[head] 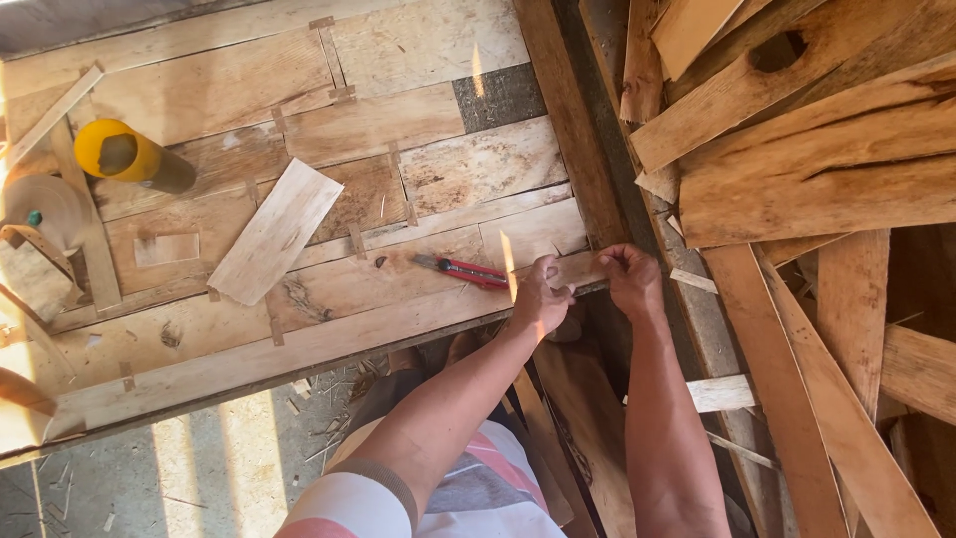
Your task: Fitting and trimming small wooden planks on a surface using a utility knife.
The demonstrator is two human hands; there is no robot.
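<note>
My left hand (541,296) and my right hand (629,279) meet at the near right corner of a patched wooden veneer sheet (398,149). Both pinch a small pale strip of veneer (583,269) lying along the sheet's edge, fingers closed on it. A red utility knife (466,270) lies on the sheet just left of my left hand, untouched. A loose rectangular veneer piece (276,230) rests farther left on the sheet.
A yellow cup-like container (127,153) and a tape roll (45,204) sit at the sheet's left end. A pile of wooden veneer offcuts (807,159) fills the right side. A dark beam (573,120) separates sheet and pile. Concrete floor (199,478) with splinters lies below.
</note>
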